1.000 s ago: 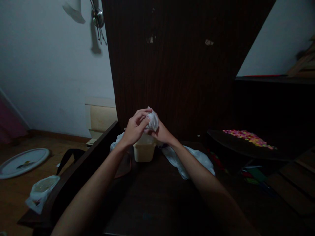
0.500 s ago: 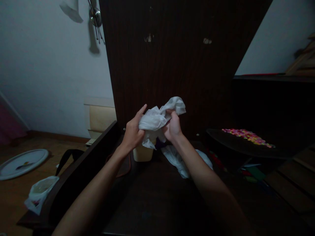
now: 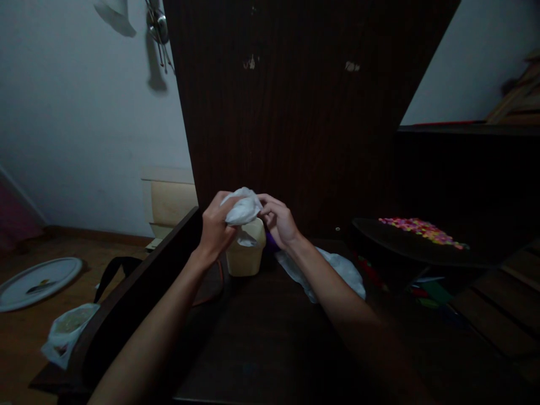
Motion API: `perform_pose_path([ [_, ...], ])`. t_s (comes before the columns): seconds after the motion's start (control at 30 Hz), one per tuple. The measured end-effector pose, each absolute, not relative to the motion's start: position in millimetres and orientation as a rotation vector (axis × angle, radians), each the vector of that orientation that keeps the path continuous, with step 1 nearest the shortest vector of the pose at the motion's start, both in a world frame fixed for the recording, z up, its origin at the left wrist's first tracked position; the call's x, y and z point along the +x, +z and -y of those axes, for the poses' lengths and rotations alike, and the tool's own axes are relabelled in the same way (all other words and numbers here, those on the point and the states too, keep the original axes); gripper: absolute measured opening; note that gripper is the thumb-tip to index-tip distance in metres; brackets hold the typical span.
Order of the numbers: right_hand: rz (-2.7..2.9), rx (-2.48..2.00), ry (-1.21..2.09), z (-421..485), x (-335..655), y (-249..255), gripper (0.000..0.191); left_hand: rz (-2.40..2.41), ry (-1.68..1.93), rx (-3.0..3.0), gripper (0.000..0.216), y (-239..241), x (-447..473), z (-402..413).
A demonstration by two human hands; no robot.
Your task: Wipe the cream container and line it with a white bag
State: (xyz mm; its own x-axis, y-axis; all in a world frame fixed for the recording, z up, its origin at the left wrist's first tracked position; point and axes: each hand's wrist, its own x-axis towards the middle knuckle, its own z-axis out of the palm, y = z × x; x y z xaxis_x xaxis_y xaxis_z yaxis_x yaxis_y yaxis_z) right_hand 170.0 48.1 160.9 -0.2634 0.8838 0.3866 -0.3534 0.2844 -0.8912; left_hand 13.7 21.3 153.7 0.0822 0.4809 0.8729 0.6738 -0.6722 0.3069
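Surface [image 3: 270,337]: dark wood, dimly lit.
Loose bag [image 3: 337,270]: white, lying by your right forearm.
Tub [image 3: 246,256]: cream, just below your hands.
Left hand [image 3: 215,228]: fingers closed round the crumpled bag [image 3: 241,209]; grip steadily.
Right hand [image 3: 280,222]: fingers pinch its edge; tug gently.

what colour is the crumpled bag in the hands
White. The crumpled bag, gripped in the left hand, shows best in the head view.
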Motion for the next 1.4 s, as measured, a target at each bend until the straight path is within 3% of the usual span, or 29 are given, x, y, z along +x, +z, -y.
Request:
perform_pose_path([
  [0.1,1.372,-0.597,1.358,-42.5,163.6,155.6,0.034,1.282,-1.842,-1.916,0.014,152.6,9.5,-20.1],
  [0.27,1.549,-0.458,1.284,-34.6,137.2,147.5,0.032,1.152,-1.804,-1.944,0.009,144.5,15.5,-20.1],
  [0.43,1.629,-0.514,1.128,-43.2,142.0,148.7,0.032,1.089,-1.542,-2.208,0.041,141.4,3.4,-23.4],
  [0.73,2.332,-0.953,0.283,-32.1,188.9,117.1,0.015,1.845,-1.401,-1.922,0.037,112.7,-57.7,-70.6],
  [0.8,2.394,-0.980,0.211,-27.9,194.5,112.4,0.009,1.887,-1.386,-1.942,0.039,97.5,-60.7,-81.5],
  [1.1,2.463,-1.006,0.026,1.9,218.5,116.2,0.016,2.032,-0.951,-2.317,0.068,38.6,-52.6,-112.1],
  [1.2,2.480,-1.034,-0.024,17.5,226.2,115.9,0.018,2.022,-0.800,-2.381,0.061,31.4,-51.2,-116.3],
  [1.4,2.523,-1.035,-0.041,38.4,234.8,112.9,0.019,1.973,-0.591,-2.334,0.026,28.9,-41.9,-124.3],
])
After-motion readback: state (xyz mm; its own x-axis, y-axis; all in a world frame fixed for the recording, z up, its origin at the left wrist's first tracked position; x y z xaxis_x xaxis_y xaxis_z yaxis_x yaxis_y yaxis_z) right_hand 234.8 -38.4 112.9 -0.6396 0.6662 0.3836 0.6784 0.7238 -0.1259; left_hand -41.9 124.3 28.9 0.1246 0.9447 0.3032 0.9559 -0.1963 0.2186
